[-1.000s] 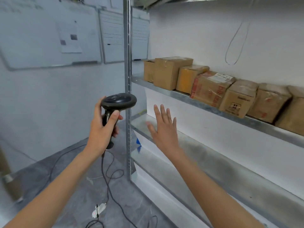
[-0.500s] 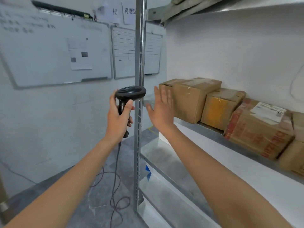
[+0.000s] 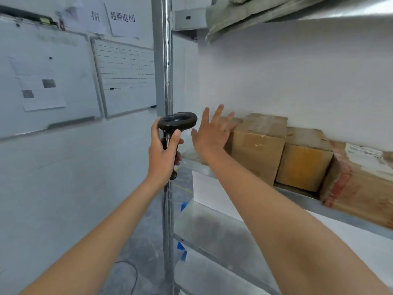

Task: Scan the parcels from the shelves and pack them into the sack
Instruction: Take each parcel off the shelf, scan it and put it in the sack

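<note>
A black scanner [image 3: 177, 124] is gripped upright by its handle in the left hand [image 3: 162, 155] beside the shelf post [image 3: 162, 60], while the right hand [image 3: 209, 133], fingers spread and holding nothing, is stretched toward the leftmost of the cardboard parcels [image 3: 258, 145] lined up on the metal shelf [image 3: 297, 193].

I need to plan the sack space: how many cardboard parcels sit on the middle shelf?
4 visible, in a row: one mostly behind the right hand, a tall brown box, a yellowish box, and a red-printed box at the right edge. More may lie beyond the frame.
</note>
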Tool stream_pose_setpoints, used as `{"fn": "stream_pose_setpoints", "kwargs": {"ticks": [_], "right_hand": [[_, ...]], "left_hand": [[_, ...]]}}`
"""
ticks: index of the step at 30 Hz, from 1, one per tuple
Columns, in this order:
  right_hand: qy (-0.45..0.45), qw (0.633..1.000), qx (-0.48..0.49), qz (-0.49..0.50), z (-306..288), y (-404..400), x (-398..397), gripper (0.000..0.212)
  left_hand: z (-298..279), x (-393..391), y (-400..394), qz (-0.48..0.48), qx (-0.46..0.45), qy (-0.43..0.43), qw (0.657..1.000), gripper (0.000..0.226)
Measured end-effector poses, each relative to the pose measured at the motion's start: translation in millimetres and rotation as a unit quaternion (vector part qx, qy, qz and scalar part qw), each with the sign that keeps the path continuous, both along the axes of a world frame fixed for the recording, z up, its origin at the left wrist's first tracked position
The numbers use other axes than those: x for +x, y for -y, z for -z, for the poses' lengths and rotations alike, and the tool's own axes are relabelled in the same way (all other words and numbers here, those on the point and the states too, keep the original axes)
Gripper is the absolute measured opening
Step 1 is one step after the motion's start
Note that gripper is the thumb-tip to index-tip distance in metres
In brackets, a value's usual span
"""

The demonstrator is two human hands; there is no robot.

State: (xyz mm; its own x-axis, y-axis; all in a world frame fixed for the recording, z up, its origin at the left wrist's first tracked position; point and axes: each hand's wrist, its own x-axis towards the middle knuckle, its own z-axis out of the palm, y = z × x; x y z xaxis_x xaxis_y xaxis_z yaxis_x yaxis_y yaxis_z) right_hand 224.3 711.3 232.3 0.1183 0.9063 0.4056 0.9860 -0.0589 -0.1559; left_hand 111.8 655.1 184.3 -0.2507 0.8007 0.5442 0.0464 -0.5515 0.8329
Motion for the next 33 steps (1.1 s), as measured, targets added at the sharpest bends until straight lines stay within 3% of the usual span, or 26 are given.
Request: {"fn": "stream_pose_setpoints", "kwargs": {"ticks": [4,10,19,26,31,33], "right_hand": [[0.009,0.996,-0.033,0.080,8.1,-17.9,-1.3,0.073],[0.048,0.988,-0.001,0.147,17.6,-20.0,-9.0,0.062],[0.047,0.983,0.025,0.176,27.3,-10.7,-26.8,0.051],[0.011,0.983,0.115,0.144,53.5,10.5,-34.6,0.058],[-0.010,0.960,0.259,0.103,77.3,24.1,-41.0,0.054],[-0.063,0.947,0.305,0.085,82.1,31.7,-47.2,0.054]], "left_hand": [[2.8,-19.9,-26.8,0.046,-0.003,0.002,0.999,0.052],[6.9,-37.9,-47.3,0.102,-0.012,0.031,0.994,0.046],[19.0,-29.7,-51.4,0.147,-0.031,0.079,0.986,0.033],[28.3,-31.7,-48.4,0.145,-0.047,0.108,0.982,0.038],[37.2,-33.0,-49.3,0.128,-0.062,0.128,0.981,0.031],[41.7,-32.4,-46.5,0.127,-0.075,0.167,0.975,0.030]]}}
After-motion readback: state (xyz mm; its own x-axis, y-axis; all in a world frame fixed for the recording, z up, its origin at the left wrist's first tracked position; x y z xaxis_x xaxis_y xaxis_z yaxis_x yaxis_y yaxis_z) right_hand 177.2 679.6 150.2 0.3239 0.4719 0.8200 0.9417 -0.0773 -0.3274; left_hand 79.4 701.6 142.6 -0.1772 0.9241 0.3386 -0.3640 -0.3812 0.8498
